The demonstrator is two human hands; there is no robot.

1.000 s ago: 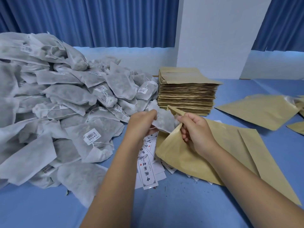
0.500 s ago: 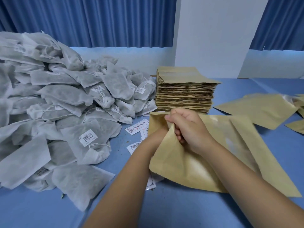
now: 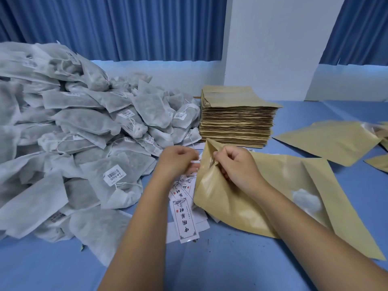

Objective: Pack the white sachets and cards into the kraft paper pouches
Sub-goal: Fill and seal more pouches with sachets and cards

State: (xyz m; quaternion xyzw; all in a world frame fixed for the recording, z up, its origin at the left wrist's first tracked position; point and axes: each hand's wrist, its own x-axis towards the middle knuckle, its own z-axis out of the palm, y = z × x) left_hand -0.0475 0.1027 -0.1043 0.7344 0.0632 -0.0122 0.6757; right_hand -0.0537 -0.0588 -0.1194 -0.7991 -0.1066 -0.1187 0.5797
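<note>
A small packing workroom: a blue-covered table [image 3: 42, 265] with a heap of sachets [image 3: 73, 133] at left, a stack of pouches [image 3: 237, 122] at centre, blue curtains [image 3: 115, 28] and a white pillar [image 3: 273, 45] along the top

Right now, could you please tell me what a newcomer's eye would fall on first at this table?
First, the big heap of white sachets fills the left of the blue table, several bearing barcode labels. Next, the tall stack of kraft pouches at the middle back, just right of the heap. In front, the right hand grips the mouth of an open kraft pouch, the left hand beside it above the printed cards.
</note>
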